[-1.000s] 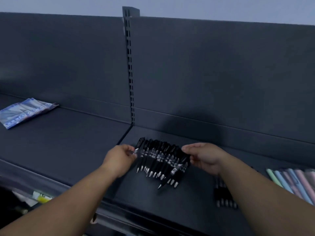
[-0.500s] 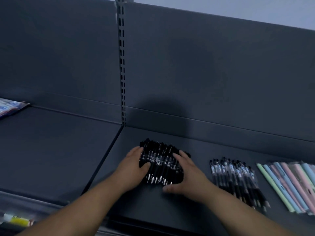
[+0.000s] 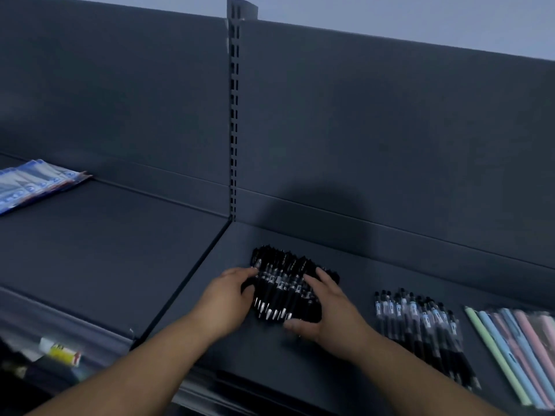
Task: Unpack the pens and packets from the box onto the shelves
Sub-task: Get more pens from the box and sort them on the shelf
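Nearest, a yellow-and-white tag (image 3: 61,354) sits below and well left of the black pens (image 3: 282,291). Both hands flank this pile on the shelf (image 3: 99,253). The left hand (image 3: 226,298) presses its left side with relaxed fingers, gripping nothing. The right hand (image 3: 329,315) lies flat across its right side, thumb stretched along the near edge. Right of the pile lie a row of clear-barrelled pens (image 3: 420,322), then pastel pens (image 3: 510,352). Far left are blue packets (image 3: 36,184). Behind it rises a slotted post (image 3: 234,115).
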Demonstrator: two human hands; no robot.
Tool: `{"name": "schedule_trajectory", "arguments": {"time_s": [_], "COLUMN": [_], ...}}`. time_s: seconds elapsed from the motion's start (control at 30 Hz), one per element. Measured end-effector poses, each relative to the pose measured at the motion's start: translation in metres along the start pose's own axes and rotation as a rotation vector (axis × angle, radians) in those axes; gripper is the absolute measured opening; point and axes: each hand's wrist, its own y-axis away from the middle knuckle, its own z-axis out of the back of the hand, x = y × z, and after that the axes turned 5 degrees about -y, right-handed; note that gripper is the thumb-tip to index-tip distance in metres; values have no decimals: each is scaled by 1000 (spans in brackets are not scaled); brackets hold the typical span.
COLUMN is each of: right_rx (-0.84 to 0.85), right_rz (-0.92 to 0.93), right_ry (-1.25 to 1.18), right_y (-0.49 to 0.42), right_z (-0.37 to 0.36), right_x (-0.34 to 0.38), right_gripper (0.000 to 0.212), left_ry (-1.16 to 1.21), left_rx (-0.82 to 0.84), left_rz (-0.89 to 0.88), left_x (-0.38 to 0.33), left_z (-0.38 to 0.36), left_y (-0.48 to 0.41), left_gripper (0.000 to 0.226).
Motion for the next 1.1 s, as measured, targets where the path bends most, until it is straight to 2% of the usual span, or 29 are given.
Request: {"name": "schedule_trajectory", "arguments": {"time_s": [0.13,0.3,0.4,0.57,0.73,0.87,1.1], "right_rx": [-32,-68,-18,50,228,355,624], "right_rz": [61,214,300,522,655,685,623], "right_ry": [29,14,-31,31,81,183,383], "right_y": [-2,-1,12,49,93,128,191], "right_z": [7,10,0,-37,-94,-153,-267], "right_x": [-1,8,21,57,98,123,185], "right_gripper": [79,57,57,57,59,59,65], "left_ry": [-34,-113,-160,-257,-240,-228,-255], "left_rx": [-40,-179,-241,-316,-342,-337,-318], "left_rz": [77,230,309,461,658,782,1013], "left_x": [-3,-9,-12,0,37,79,162], "left_z": [7,11,10,12,15,26,63], "left_y": [25,81,124,202,296,373,529], "left_gripper": [42,48,48,52,57,57,55]}}
